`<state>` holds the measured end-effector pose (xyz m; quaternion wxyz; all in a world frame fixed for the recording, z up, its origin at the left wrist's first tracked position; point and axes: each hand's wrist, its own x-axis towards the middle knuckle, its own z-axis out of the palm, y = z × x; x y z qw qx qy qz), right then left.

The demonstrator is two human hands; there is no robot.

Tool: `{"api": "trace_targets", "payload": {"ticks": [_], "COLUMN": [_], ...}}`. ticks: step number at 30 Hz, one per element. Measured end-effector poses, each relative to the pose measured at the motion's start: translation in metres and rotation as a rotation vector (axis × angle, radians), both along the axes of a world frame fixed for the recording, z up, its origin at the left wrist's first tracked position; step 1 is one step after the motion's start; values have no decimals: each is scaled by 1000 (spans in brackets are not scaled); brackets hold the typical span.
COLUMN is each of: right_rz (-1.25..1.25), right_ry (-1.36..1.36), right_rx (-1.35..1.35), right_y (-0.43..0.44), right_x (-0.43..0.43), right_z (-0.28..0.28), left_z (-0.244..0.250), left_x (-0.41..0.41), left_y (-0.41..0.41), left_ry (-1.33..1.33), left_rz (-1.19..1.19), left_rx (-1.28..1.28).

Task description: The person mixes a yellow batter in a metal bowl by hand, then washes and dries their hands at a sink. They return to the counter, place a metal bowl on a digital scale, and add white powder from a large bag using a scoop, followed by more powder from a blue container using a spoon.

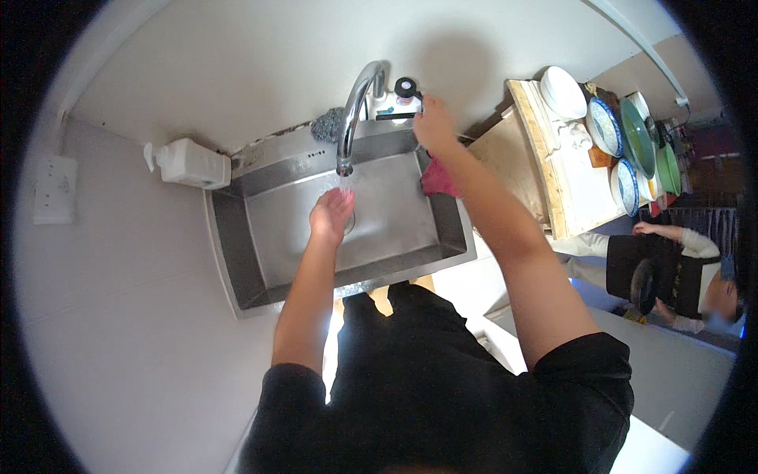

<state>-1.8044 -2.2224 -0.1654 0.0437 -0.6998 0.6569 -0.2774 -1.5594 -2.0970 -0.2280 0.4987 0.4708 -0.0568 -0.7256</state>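
Observation:
Water runs from a chrome gooseneck faucet [356,112] onto my left hand [332,216], which is held palm up with its fingers apart over the stainless steel sink [391,195]. My right hand [435,126] is at the back right of the sink, its fingers at a small black part beside a black-lidded container [405,87]; whether it grips that part is unclear. A pink cloth [438,179] hangs over the sink's right wall, below my right wrist. A grey scouring pad [327,125] lies behind the sink, left of the faucet.
A white pump bottle [195,164] lies at the sink's back left corner. On the right, a wooden-edged table [542,160] bears a white bowl [562,93], patterned bowls and a green basin [638,139]. Farther right a person [669,272] stands with a dark round pan [644,286].

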Motion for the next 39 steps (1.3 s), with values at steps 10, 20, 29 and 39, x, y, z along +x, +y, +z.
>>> {"api": "trace_targets", "payload": {"ticks": [10, 20, 29, 39], "right_rz": [-27, 153, 463, 349], "right_ry": [-287, -1219, -505, -1018], "right_rx": [209, 569, 1001, 1123], "right_y": [15, 80, 113, 110], "right_x": [46, 57, 110, 78], "right_z": [11, 39, -120, -81], "left_z": [3, 64, -12, -9], "left_x": [34, 46, 94, 93], "left_y": [25, 35, 46, 47], "left_ry": [-60, -259, -957, -671], "left_rz": [-106, -118, -678, -470], "left_rx": [12, -240, -289, -25]}}
